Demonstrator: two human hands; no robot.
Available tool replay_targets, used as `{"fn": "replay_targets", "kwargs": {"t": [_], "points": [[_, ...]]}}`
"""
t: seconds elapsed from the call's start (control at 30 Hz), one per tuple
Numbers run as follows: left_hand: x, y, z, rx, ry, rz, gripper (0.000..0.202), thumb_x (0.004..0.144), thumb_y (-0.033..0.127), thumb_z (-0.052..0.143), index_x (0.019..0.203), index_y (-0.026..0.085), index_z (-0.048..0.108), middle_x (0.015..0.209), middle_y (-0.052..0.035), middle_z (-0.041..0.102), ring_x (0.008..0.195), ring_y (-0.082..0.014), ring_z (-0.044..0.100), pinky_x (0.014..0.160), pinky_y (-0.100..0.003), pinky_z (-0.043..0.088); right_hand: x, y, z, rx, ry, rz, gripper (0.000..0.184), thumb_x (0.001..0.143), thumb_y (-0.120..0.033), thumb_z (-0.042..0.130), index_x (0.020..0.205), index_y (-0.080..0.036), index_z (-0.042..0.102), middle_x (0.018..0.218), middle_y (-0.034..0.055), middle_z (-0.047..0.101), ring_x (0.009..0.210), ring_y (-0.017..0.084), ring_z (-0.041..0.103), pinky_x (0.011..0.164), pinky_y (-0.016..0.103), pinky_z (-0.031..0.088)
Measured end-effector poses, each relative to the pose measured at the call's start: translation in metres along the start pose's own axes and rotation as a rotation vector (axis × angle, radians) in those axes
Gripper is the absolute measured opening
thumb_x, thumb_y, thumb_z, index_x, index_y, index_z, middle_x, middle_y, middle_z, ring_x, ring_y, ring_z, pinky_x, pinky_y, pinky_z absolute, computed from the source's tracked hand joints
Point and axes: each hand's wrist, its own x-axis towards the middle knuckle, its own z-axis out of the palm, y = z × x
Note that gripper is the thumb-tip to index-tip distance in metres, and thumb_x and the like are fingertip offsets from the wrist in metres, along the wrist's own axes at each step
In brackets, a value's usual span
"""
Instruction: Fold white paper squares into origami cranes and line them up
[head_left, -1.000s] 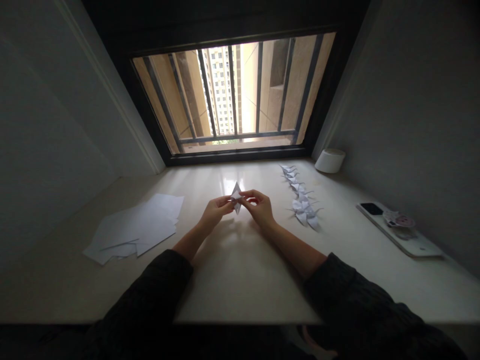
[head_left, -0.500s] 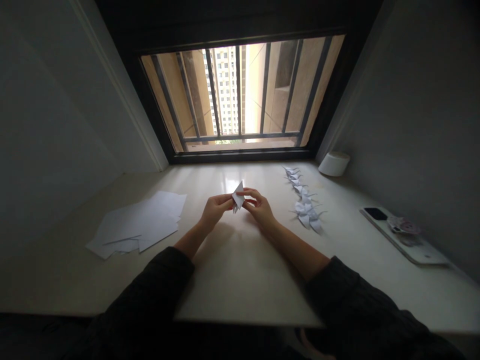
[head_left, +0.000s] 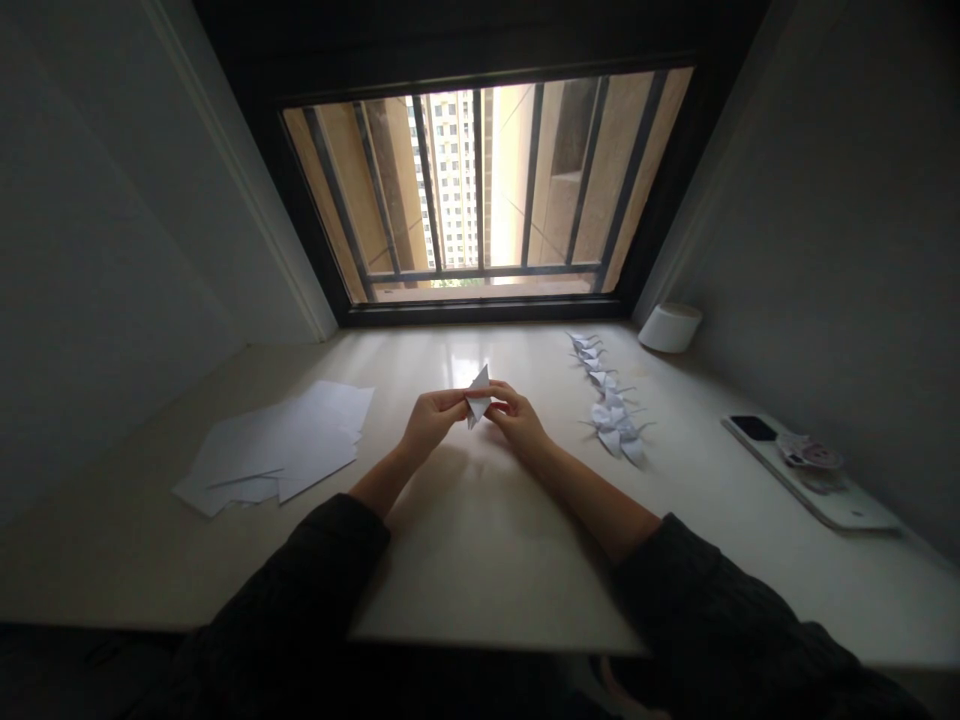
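Observation:
Between my two hands, above the white sill, is a small folded piece of white paper (head_left: 478, 404) with a pointed top and narrow points below. My left hand (head_left: 432, 420) pinches its left side between thumb and fingers. From the other side, my right hand (head_left: 517, 415) grips it, with a finger lying across its face and the thumb lower down. To the right of my hands stands a row of several folded paper cranes (head_left: 611, 410). A loose stack of white paper sheets (head_left: 277, 445) lies to the left.
A white smartphone (head_left: 814, 490) with a ring-like grip on its back lies at the right. Behind it, by the wall, stands a white cylindrical object (head_left: 670, 328). A dark-framed window (head_left: 480, 312) with bars closes off the back of the sill (head_left: 487, 560).
The folded paper has turned slightly between my fingers, and my right index finger has moved lower across its face. Both hands stay in nearly the same place.

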Motion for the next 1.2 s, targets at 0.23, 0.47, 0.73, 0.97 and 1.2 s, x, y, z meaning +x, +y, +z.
{"fn": "replay_targets", "kwargs": {"t": [0.23, 0.47, 0.73, 0.97, 1.2], "points": [[0.000, 0.000, 0.001, -0.111, 0.051, -0.097, 0.038, 0.065, 0.037, 0.073, 0.095, 0.013, 0.071, 0.087, -0.0081, 0.072, 0.078, -0.0191, 0.065, 0.079, -0.036, 0.050, 0.000, 0.001, 0.000, 0.056, 0.027, 0.001, 0.022, 0.071, -0.034, 0.067, 0.092, -0.029, 0.072, 0.108, 0.0033, 0.059, 0.099, 0.020, 0.058, 0.082, 0.033, 0.050], [0.003, -0.008, 0.000, -0.186, 0.096, -0.163, 0.044, 0.061, 0.038, 0.077, 0.096, 0.013, 0.070, 0.085, -0.0097, 0.072, 0.075, -0.0193, 0.065, 0.078, -0.037, 0.051, 0.001, 0.004, -0.004, 0.078, 0.160, 0.131, 0.028, 0.059, -0.041, 0.075, 0.081, -0.023, 0.072, 0.097, 0.0044, 0.068, 0.085, 0.020, 0.063, 0.072, 0.032, 0.051], [0.002, -0.007, 0.000, -0.165, 0.079, -0.154, 0.049, 0.061, 0.039, 0.077, 0.100, 0.011, 0.068, 0.088, -0.0108, 0.072, 0.078, -0.0209, 0.066, 0.077, -0.035, 0.051, 0.002, 0.006, -0.004, 0.214, 0.103, 0.247, 0.034, 0.056, -0.038, 0.077, 0.084, -0.020, 0.072, 0.077, 0.0041, 0.072, 0.071, 0.019, 0.065, 0.065, 0.031, 0.051], [0.001, 0.002, -0.001, -0.088, 0.039, -0.042, 0.077, 0.064, 0.038, 0.074, 0.131, 0.014, 0.045, 0.080, -0.0079, 0.073, 0.075, -0.0208, 0.067, 0.076, -0.036, 0.052, 0.002, 0.002, -0.005, 0.138, 0.047, 0.203, 0.036, 0.060, -0.039, 0.075, 0.091, -0.022, 0.071, 0.082, 0.0036, 0.072, 0.077, 0.020, 0.065, 0.071, 0.033, 0.049], [0.003, -0.002, -0.005, -0.032, 0.003, 0.004, 0.049, 0.066, 0.036, 0.073, 0.108, 0.014, 0.061, 0.080, -0.0071, 0.072, 0.077, -0.0202, 0.067, 0.077, -0.033, 0.051, 0.002, 0.004, -0.005, 0.158, 0.054, 0.211, 0.034, 0.058, -0.039, 0.077, 0.087, -0.022, 0.073, 0.078, 0.0040, 0.072, 0.071, 0.019, 0.066, 0.067, 0.032, 0.049]]}}
